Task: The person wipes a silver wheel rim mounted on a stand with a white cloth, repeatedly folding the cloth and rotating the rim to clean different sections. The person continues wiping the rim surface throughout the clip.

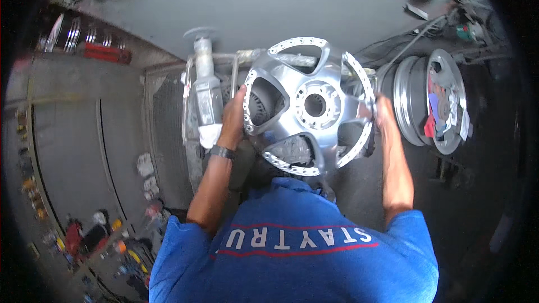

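Between my two hands is a silver five-spoke wheel centre [292, 81], its face turned up, with a round hub hole in the middle and small bolt holes along its outer edge. My left hand [234, 113] grips its left edge, fingers mostly hidden behind the rim. On the opposite edge my right hand [384, 111] is closed round the end of a spoke. Behind the wheel centre, partly covered by it, stands a metal-framed machine with a grey spindle housing [209, 98] at its left, close to my left hand.
At the right, a silver wheel barrel [409, 101] lies on its side, with rags and papers [446, 106] at its open end. A red object [106, 53] lies by a ledge at the far left. Tools and clutter [95, 241] fill the lower left.
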{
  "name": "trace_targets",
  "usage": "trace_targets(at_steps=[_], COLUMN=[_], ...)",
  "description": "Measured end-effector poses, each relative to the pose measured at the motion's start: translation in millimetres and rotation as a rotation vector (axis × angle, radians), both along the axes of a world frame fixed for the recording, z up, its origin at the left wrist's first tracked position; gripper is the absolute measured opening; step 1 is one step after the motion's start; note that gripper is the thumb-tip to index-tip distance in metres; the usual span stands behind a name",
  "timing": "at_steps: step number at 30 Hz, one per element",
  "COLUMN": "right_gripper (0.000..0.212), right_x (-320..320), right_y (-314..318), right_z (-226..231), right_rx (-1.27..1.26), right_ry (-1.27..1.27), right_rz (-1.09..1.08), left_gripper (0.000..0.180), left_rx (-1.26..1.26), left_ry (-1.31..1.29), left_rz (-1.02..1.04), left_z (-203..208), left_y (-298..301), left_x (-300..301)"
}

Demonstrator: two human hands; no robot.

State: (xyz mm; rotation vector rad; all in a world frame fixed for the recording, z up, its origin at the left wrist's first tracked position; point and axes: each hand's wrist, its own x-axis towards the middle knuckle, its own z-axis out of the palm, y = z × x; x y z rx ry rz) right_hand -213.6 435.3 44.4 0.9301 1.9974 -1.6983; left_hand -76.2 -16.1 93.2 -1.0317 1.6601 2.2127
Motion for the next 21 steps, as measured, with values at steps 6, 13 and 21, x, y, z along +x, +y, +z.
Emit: trace_targets(at_steps=[6, 13, 21], right_gripper=[0.036, 0.048, 0.049], right_x=[-111, -142, -180], right_y=[-25, -74, -117], right_z=[-32, -35, -21], right_rx=[0.161, 0.307, 0.442], right_ry=[0.110, 0.126, 0.344], right_rz=[0.373, 0.460, 0.857], left_gripper=[0.062, 0.058, 0.050], left_rx=[0.192, 0.302, 0.380], left_ry=[-0.148, -0.079, -0.009], left_rz=[0.276, 0.493, 0.429], left_z=[-26, -22, -30], left_y=[60, 114, 162], left_x=[85, 123, 164])
